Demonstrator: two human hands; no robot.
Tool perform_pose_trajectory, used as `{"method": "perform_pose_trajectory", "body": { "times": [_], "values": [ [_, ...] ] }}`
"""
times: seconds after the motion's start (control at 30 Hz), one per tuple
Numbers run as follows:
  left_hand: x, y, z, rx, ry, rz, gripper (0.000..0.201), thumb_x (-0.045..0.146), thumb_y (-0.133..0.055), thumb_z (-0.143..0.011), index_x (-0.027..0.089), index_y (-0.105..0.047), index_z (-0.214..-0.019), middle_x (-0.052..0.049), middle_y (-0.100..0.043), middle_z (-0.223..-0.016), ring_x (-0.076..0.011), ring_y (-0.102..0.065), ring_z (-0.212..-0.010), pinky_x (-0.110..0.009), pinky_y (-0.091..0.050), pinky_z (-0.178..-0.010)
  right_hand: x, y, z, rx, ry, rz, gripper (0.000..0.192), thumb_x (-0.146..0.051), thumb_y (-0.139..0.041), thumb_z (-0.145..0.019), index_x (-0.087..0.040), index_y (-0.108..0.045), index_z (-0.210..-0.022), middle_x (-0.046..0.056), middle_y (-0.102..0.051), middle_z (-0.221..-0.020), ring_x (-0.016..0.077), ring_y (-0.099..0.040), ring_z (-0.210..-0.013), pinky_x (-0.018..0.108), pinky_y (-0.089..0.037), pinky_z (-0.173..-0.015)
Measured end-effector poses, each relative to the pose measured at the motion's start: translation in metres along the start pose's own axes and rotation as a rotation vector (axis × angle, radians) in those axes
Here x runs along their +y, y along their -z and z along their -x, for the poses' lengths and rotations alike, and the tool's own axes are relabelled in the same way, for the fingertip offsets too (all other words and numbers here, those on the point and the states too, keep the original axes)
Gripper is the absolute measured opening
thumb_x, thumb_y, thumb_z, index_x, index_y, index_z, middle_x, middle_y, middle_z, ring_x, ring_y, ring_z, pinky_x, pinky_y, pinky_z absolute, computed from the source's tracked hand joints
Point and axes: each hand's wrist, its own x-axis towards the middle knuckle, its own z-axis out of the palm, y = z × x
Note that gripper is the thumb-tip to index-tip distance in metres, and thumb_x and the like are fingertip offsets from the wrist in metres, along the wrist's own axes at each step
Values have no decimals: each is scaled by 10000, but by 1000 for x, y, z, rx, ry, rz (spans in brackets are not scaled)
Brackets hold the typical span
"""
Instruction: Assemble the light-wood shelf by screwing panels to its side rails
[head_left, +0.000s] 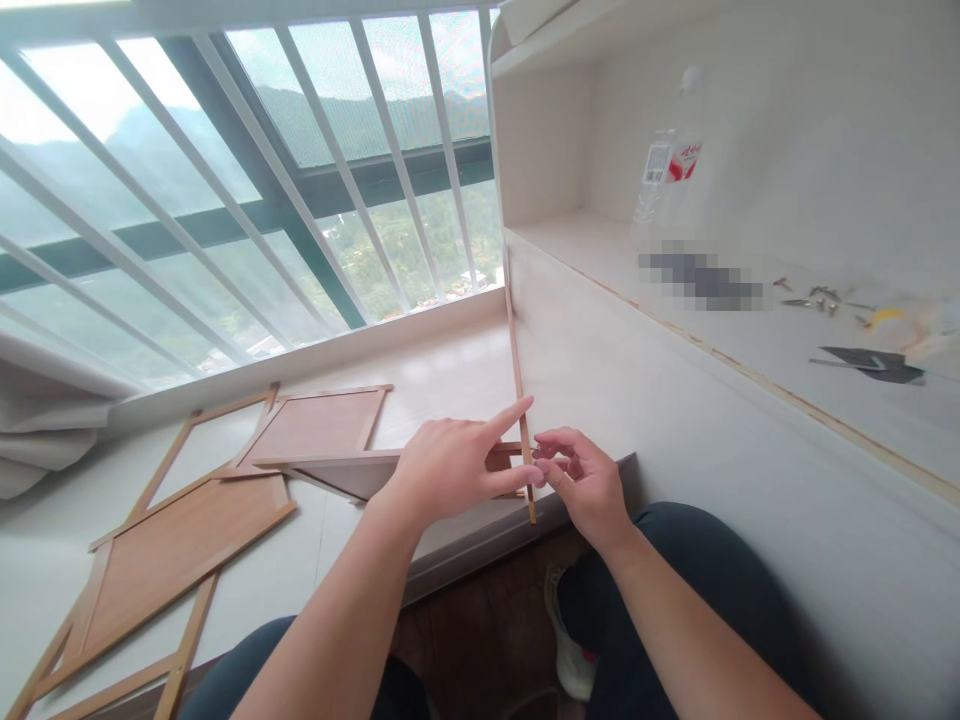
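A long narrow wooden strip [517,350] runs along the white cabinet side, crossing the end of a wood-framed panel [330,462]. My left hand [454,462] reaches over this panel, index finger and thumb stretched apart against the strip. Its other fingers are hidden. On the strip's right side, my right hand [589,485] is closed in a pinch on a small metal screw [535,449], mostly covered by the fingertips. The left thumb tip meets the right fingers there.
More wooden frame panels [169,545] lie on the white sill at left, beneath the barred window [337,150]. On the cabinet shelf [600,250] are a clear bottle [667,175], several loose screws [821,296] and a dark flat piece [874,365]. A curtain [45,420] hangs far left.
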Motion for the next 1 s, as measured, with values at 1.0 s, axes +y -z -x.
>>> {"method": "perform_pose_trajectory", "body": {
  "times": [1.0],
  "values": [
    [-4, 5, 1, -21, -19, -15, 845, 813, -338, -993, 408, -231, -1727, -75, -837, -1127, -402, -780, -1008, -421, -527, -786, -158, 179, -29, 305, -120, 1685, 453, -387, -404, -1048, -200, -763, -1251, 126, -735, -1419, 383, -692, -1183, 553, -532, -907]
  ]
}}
